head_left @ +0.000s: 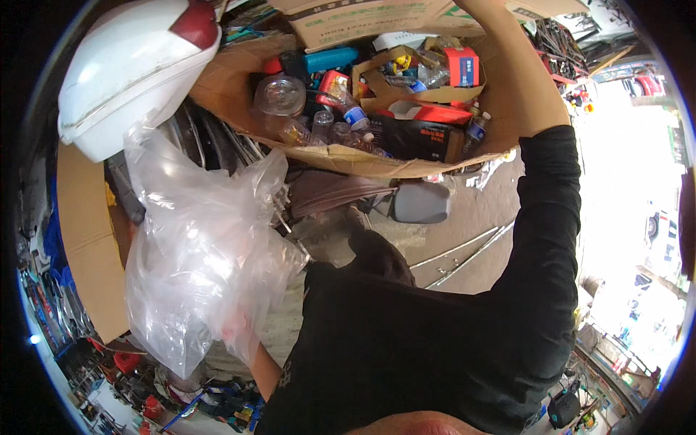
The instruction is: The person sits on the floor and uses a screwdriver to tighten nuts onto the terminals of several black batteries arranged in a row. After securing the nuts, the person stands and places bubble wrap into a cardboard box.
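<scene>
My left hand point(236, 328) grips a large, crumpled clear plastic bag point(210, 246) and shows only dimly through its film. The bag billows out at the left, beside a cardboard box. My right arm reaches across the right side of a big open cardboard box point(348, 161) to its far flap point(384, 23). At the top edge my right hand point(478, 6) is mostly cut off against that flap, its fingers out of sight. Inside the big box lie clear plastic bottles point(355, 117), a round clear plastic container point(280, 96), a black carton point(417, 138) and a red carton point(462, 67).
A white plastic case with a red lens point(138, 72) stands at the upper left. Below it is a brown cardboard box point(90, 246). A grey padded piece point(422, 201) and thin metal rods point(464, 257) lie on the floor. Shelves of tools point(51, 312) line the left.
</scene>
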Demonstrator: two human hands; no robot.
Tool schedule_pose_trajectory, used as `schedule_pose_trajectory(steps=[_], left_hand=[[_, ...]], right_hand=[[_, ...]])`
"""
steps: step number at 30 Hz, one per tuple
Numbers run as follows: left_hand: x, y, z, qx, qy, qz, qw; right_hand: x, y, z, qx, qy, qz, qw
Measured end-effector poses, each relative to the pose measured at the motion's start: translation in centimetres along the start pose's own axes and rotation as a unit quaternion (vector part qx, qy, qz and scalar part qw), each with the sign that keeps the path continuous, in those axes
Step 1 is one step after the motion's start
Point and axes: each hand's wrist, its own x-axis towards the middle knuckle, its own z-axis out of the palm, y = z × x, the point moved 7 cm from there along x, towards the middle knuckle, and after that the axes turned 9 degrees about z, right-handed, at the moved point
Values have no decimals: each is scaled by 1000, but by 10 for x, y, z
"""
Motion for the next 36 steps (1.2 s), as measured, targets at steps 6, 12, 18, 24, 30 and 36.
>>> schedule_pose_trajectory(steps=[6,12,18,24,30,36], left_hand=[[0,5,9,34,12,5,999],[-17,26,-20,30,49,28,998],[-34,50,-56,20,76,40,996],[-48,50,-92,-27,104,42,993],[-59,41,-156,-58,135,34,989],[-76,26,-264,-111,171,13,979]], right_hand=[[-5,-37,27,22,84,-55,995],[-18,-19,87,32,76,-21,996],[-33,-20,95,-9,77,1,997],[-27,-5,109,-162,14,82,983],[-33,-3,139,-201,-76,156,964],[-83,13,105,-42,-31,151,987]])
